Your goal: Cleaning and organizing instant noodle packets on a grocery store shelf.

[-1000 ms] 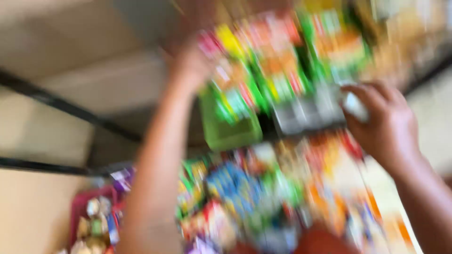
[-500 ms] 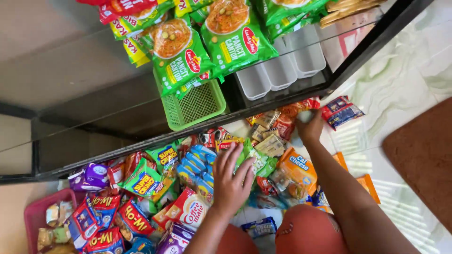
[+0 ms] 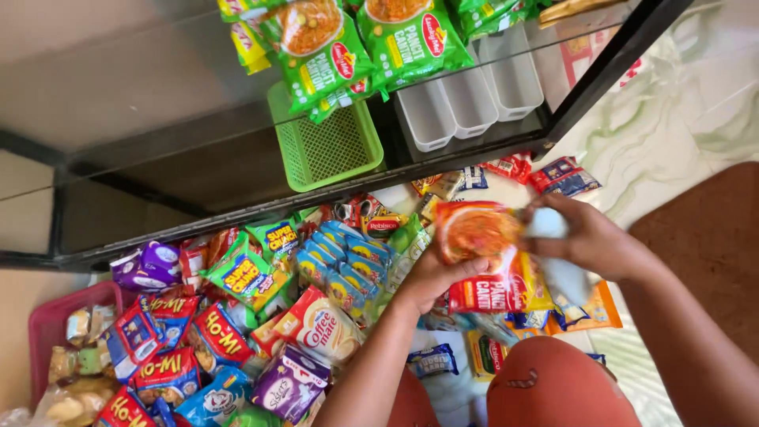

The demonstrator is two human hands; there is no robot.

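Two hands hold one orange-and-red noodle packet (image 3: 484, 257) above the floor pile: left hand (image 3: 433, 277) curled under its near edge, right hand (image 3: 589, 241) gripping its far side with a pale cloth (image 3: 547, 224). Step judged: wiping the packet. Green noodle packets (image 3: 360, 43) already lie on the glass shelf (image 3: 158, 95) beside a green basket (image 3: 326, 142).

The red-and-orange noodle packet (image 3: 484, 257) — flat, sealed, tilted with its pictured noodle bowl facing up — is held above the heap of snack packets, right of centre, with a pale blue cloth (image 3: 553, 253) pressed against its right edge.
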